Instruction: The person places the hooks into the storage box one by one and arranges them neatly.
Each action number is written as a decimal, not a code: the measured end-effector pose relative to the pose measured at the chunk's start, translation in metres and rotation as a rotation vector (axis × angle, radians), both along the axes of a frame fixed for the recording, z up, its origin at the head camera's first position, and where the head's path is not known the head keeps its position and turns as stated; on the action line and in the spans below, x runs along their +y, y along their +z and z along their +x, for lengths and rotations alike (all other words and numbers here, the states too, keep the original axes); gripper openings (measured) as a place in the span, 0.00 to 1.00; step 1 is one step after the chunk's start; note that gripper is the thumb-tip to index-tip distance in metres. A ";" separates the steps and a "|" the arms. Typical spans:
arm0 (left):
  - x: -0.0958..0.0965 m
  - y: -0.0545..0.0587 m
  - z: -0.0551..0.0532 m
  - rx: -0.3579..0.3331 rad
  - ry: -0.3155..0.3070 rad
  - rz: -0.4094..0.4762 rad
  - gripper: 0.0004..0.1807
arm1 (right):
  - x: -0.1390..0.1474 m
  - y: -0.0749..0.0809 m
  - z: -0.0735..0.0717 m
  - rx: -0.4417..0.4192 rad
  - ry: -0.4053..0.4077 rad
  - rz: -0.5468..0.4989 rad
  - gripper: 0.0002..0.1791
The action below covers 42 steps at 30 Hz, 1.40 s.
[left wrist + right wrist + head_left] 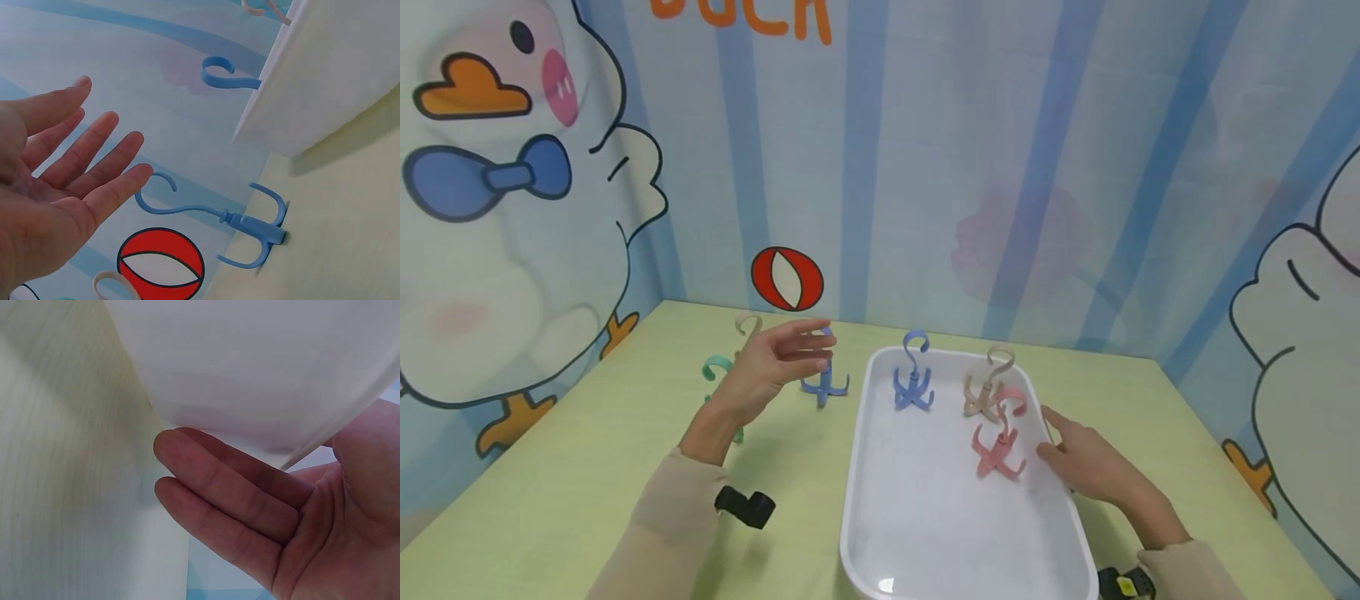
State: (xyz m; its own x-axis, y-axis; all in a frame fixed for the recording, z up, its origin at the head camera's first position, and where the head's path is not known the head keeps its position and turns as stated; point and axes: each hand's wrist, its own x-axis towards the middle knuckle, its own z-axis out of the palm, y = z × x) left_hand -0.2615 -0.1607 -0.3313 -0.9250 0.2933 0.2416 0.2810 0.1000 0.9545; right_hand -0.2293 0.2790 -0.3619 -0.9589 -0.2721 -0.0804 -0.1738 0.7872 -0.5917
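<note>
On the left of the pale yellow-green table [797, 500], a green hook [718, 361] shows only in part behind the left forearm, and the upper curl of a pale beige hook [760, 327] shows farther off, past the left hand [767, 367]. That hand reaches over the table, fingers extended, holding nothing. From the head camera its fingertips cover the curl of the upright blue hook [824, 390]; the left wrist camera shows that hook whole, curl, stem and prongs, standing on the table just beyond the fingers. Whether a fingertip touches the curl, neither view settles.

To the right stands a white tray [917, 517]. The head view alone shows its inside: a second blue hook [913, 390] at the far left, a tan hook [982, 400] at the far right, and a red hook [997, 454] nearer, close to the right wall. The left wrist view catches merely two curls above the tray's rim.

At the right, the right hand [1088, 462] holds the tray's right edge, just beside the red hook. The right wrist view adds what the head view hides: fingers lying along the outer wall, the rim passing between them and the thumb.
</note>
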 end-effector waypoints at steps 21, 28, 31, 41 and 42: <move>-0.034 0.019 0.014 0.029 0.169 0.025 0.31 | -0.002 0.000 0.001 0.002 -0.006 0.001 0.40; -0.049 0.021 0.016 0.046 0.223 0.025 0.32 | -0.001 -0.001 -0.001 0.006 -0.002 0.012 0.40; -0.054 0.019 0.016 0.048 0.247 0.005 0.34 | -0.001 -0.001 -0.001 0.007 -0.001 0.011 0.39; -0.074 0.014 0.015 0.044 0.273 0.007 0.33 | 0.000 0.000 0.000 0.019 0.019 0.013 0.39; -0.076 0.013 0.015 0.041 0.277 0.002 0.34 | 0.000 0.000 0.000 0.020 0.021 0.013 0.39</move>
State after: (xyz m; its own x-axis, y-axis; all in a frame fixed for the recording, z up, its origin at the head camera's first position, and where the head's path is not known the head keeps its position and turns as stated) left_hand -0.2467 -0.2366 -0.3183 -0.9592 0.0304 0.2811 0.2820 0.1764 0.9431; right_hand -0.2295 0.2794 -0.3615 -0.9544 -0.2913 -0.0653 -0.2018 0.7907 -0.5780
